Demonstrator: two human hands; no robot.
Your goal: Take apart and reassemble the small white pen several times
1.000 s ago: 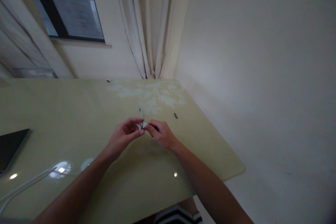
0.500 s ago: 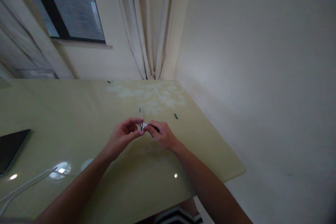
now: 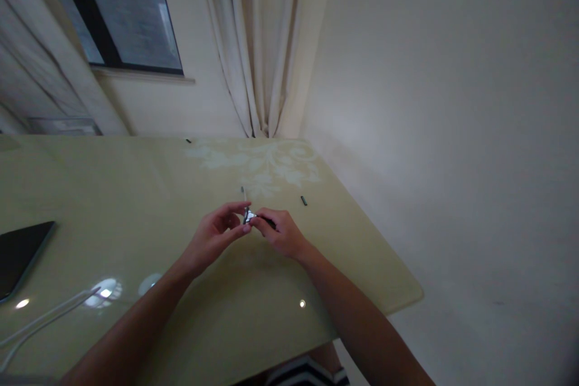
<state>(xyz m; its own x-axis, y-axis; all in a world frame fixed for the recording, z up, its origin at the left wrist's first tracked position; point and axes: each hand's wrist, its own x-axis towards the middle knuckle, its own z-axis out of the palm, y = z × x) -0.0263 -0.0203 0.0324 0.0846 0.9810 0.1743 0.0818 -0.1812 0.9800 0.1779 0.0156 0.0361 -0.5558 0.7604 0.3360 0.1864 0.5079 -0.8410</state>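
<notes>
Over the table, my two hands meet at a small razor-shaped tool (image 3: 249, 215) with a silver neck, a narrow dark head and a dark handle. My right hand (image 3: 279, 232) is closed round the handle, thumb and forefinger pinching it near the neck. Thumb and fingertips of my left hand (image 3: 218, 229) hold the dark head at its two ends. Just beyond the left fingertips a thin pale stick (image 3: 245, 193) with a grey tip shows; its near end is hidden. A small dark bar (image 3: 303, 200) lies to the right, past my right hand.
Another small dark piece (image 3: 189, 141) lies by the far edge of the glossy yellowish table (image 3: 362, 253). On the left are a dark flat tablet-like device (image 3: 22, 253) and a white cable (image 3: 49, 316). Curtains (image 3: 257, 42) and a wall (image 3: 429, 132) border the table.
The tool has turned slightly between my fingers, its silver part catching more light. My left forefinger reaches a little farther over the head's top end.
</notes>
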